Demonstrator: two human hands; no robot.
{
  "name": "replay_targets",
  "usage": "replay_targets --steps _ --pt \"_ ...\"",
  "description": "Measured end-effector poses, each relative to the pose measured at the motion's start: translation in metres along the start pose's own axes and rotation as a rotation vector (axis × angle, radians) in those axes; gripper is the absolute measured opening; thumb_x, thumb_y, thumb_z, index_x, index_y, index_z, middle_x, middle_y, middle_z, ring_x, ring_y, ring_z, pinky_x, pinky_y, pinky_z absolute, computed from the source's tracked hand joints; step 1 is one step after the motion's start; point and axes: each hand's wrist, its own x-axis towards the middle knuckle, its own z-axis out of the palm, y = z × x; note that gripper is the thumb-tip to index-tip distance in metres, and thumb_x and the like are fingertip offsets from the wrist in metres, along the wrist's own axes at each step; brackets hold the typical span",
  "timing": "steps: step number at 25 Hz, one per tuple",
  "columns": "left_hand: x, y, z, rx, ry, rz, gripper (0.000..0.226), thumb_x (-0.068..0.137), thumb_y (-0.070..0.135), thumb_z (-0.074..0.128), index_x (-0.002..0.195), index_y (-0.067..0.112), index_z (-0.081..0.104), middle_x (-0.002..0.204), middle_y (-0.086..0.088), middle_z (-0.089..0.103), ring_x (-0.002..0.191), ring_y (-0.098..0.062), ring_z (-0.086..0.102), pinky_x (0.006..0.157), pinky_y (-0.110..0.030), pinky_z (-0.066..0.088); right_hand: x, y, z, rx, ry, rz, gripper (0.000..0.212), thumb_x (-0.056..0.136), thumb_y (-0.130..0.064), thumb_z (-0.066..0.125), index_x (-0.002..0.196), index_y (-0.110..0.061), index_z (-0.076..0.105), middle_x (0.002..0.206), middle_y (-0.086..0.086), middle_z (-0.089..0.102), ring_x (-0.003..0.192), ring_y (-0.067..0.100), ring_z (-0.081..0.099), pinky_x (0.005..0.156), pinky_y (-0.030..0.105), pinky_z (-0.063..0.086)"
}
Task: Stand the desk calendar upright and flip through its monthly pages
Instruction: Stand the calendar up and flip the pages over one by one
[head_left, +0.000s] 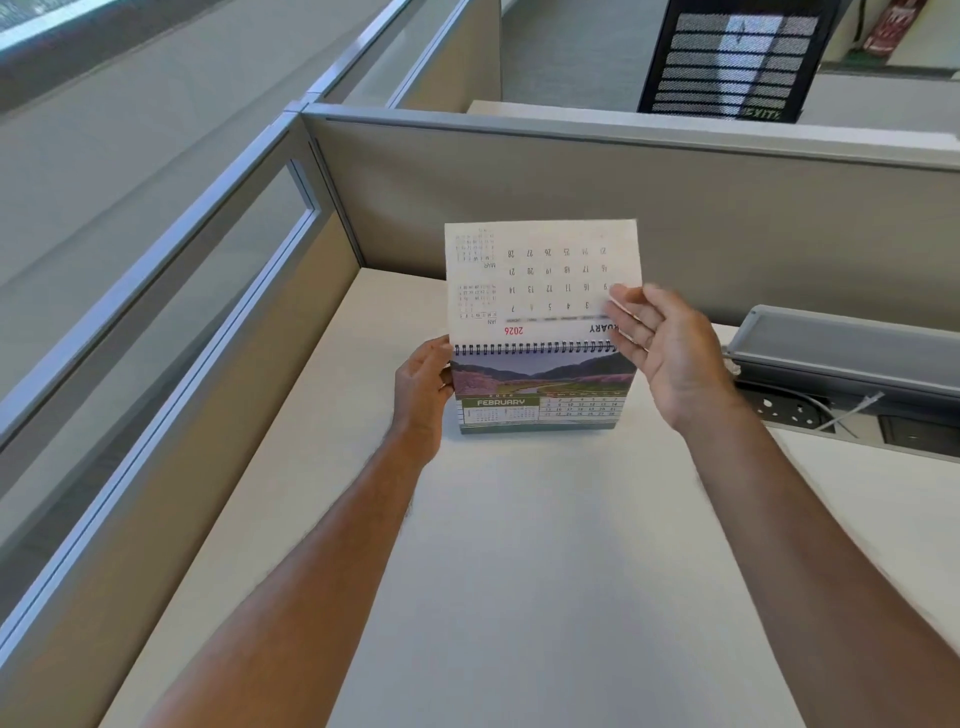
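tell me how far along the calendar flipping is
Done: the desk calendar stands upright on the desk. In hand: the left hand steadies its edge while the right hand lifts one page over the spiral binding; FEBRUARY shows in front. Left: the later months.

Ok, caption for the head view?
Left hand steadies upright desk calendar while right hand flips a page over.
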Motion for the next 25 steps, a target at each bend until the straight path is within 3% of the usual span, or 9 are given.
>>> replay_targets --steps 4,8,11,13,15,20,22,25 --pt "0.001 -0.001 0.003 0.041 0.062 -0.037 0.027 0.103 0.036 0.056 0.093 0.017 0.071 0.101 -0.005 0.079 0.08 -0.016 0.073 0.078 -0.03 0.059 0.0 0.014 -0.002 -0.06 0.056 -0.089 0.016 0.103 -0.019 0.054 0.098 -0.018 0.069 0.119 0.001 0.077 0.111 0.016 0.073 0.096 0.033 0.058" --pt "0.004 -0.001 0.008 0.031 0.153 -0.087 0.031 0.102 0.037 0.059 0.081 0.015 0.066 0.094 -0.01 0.078 0.077 -0.017 0.071 0.075 -0.03 0.058 -0.003 0.045 -0.019 -0.077 0.367 -0.194 0.011 0.095 -0.017 0.056 0.092 -0.02 0.066 0.097 0.004 0.071 0.08 0.017 0.068 0.07 0.032 0.056" --pt "0.004 0.002 0.011 0.009 0.188 -0.114 0.03 0.102 0.034 0.059 0.079 0.015 0.062 0.093 -0.013 0.075 0.08 -0.02 0.069 0.077 -0.032 0.057 -0.003 0.089 -0.041 -0.185 0.5 -0.128 0.014 0.094 -0.016 0.055 0.103 -0.021 0.065 0.105 0.003 0.067 0.086 0.021 0.067 0.076 0.038 0.056" --pt "0.005 0.004 0.013 0.001 0.202 -0.136 0.029 0.103 0.032 0.059 0.08 0.014 0.062 0.089 -0.011 0.075 0.079 -0.02 0.069 0.081 -0.035 0.058 -0.005 0.111 -0.05 -0.307 0.465 -0.047 0.026 0.096 -0.015 0.053 0.118 -0.023 0.066 0.114 -0.003 0.068 0.099 0.021 0.067 0.086 0.04 0.057" --pt "0.005 0.007 0.014 0.007 0.217 -0.151 0.027 0.103 0.031 0.058 0.083 0.013 0.061 0.09 -0.011 0.074 0.079 -0.02 0.069 0.084 -0.036 0.059 -0.009 0.123 -0.052 -0.394 0.365 0.014 0.038 0.098 -0.013 0.053 0.132 -0.023 0.065 0.122 -0.007 0.068 0.108 0.016 0.064 0.086 0.032 0.052" --pt "0.004 0.007 0.013 -0.015 0.21 -0.132 0.023 0.102 0.028 0.059 0.118 0.012 0.063 0.096 -0.01 0.07 0.086 -0.018 0.069 0.07 -0.028 0.059 -0.016 0.135 -0.052 -0.539 0.256 -0.044 0.038 0.102 -0.012 0.049 0.133 -0.022 0.067 0.127 -0.006 0.072 0.111 0.012 0.065 0.078 0.015 0.047" --pt "0.002 0.007 0.014 -0.008 0.21 -0.127 0.023 0.103 0.029 0.059 0.115 0.012 0.068 0.095 -0.009 0.071 0.085 -0.018 0.069 0.066 -0.024 0.058 -0.017 0.138 -0.053 -0.536 0.298 -0.042 0.038 0.102 -0.014 0.053 0.138 -0.018 0.064 0.133 -0.002 0.07 0.117 0.015 0.065 0.083 0.018 0.047" --pt "0.0 0.008 0.016 0.022 0.22 -0.136 0.026 0.103 0.035 0.057 0.096 0.013 0.071 0.093 -0.009 0.074 0.082 -0.018 0.069 0.073 -0.028 0.058 -0.019 0.142 -0.055 -0.489 0.374 -0.037 0.038 0.099 -0.015 0.066 0.136 -0.013 0.063 0.131 0.001 0.071 0.118 0.017 0.068 0.082 0.017 0.047"
